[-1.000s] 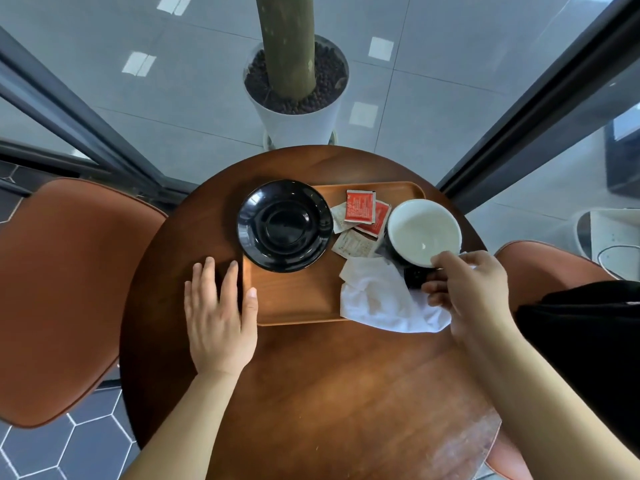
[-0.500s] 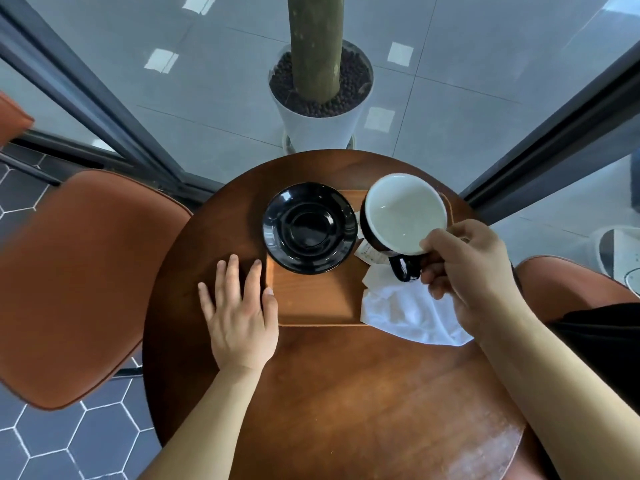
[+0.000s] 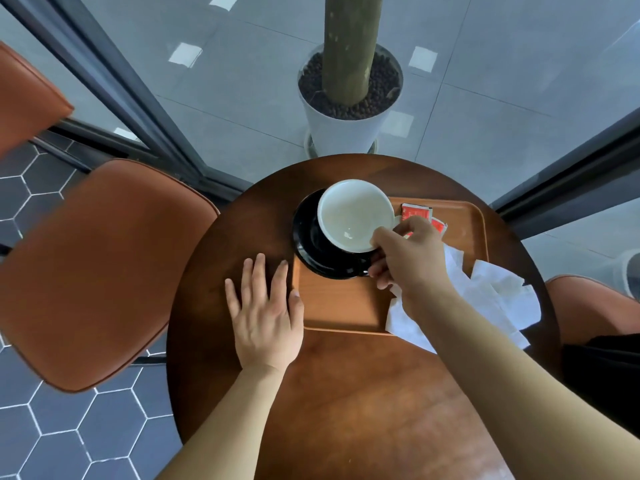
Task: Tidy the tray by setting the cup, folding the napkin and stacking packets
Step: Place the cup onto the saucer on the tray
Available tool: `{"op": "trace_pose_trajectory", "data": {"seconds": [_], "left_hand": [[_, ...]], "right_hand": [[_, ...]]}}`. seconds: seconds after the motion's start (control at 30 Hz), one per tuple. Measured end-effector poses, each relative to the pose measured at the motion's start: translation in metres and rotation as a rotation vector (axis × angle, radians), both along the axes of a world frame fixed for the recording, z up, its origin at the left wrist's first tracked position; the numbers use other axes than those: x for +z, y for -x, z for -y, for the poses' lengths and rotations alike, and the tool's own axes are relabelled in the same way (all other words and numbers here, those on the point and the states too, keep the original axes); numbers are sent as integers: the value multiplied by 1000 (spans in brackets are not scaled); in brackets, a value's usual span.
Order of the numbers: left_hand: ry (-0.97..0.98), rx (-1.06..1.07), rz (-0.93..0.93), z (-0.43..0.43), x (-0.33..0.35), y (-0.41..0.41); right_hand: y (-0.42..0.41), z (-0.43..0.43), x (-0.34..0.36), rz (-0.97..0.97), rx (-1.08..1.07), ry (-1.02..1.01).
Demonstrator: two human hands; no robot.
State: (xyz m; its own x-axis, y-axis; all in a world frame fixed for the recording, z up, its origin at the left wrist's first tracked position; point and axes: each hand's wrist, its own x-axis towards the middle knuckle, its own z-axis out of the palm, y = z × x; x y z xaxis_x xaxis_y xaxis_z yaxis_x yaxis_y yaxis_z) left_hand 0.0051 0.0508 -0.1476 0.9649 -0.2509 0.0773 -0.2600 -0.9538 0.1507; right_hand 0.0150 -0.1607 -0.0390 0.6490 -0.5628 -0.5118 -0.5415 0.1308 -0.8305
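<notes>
As the right hand (image 3: 412, 258) gripped the cup (image 3: 355, 216) over the saucer (image 3: 306, 245) at the tray's (image 3: 341, 306) left edge, an off-centre landing risked tipping it.

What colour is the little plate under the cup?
The saucer is glossy black, seen in the head view.

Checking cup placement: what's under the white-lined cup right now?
The glossy black saucer on the wooden tray lies below the white-lined cup, held by the right hand. The cup hides the saucer's centre, so contact can't be confirmed.
</notes>
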Motion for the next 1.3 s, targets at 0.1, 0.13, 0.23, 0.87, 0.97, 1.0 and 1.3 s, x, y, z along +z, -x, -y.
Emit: {"op": "trace_pose_trajectory", "data": {"seconds": [0.1, 0.13, 0.23, 0.87, 0.97, 1.0, 1.3], "left_hand": [[-1, -1, -4, 0, 1, 0], [-2, -1, -5, 0, 1, 0], [-8, -2, -11, 0, 1, -1], [-18, -9, -41, 0, 4, -4], [-28, -10, -37, 1, 3, -4], [-32, -10, -38, 0, 3, -4], [-30, -11, -28, 0, 3, -4]], "right_hand": [[-4, -5, -8, -10, -11, 31], [-5, -6, -11, -14, -15, 41], [-6, -10, -17, -32, -29, 48], [0, -35, -18, 16, -54, -97], [-1, -41, -18, 22, -86, -121], [0, -43, -17, 22, -101, -131], [3, -44, -14, 17, -152, -154]]}}
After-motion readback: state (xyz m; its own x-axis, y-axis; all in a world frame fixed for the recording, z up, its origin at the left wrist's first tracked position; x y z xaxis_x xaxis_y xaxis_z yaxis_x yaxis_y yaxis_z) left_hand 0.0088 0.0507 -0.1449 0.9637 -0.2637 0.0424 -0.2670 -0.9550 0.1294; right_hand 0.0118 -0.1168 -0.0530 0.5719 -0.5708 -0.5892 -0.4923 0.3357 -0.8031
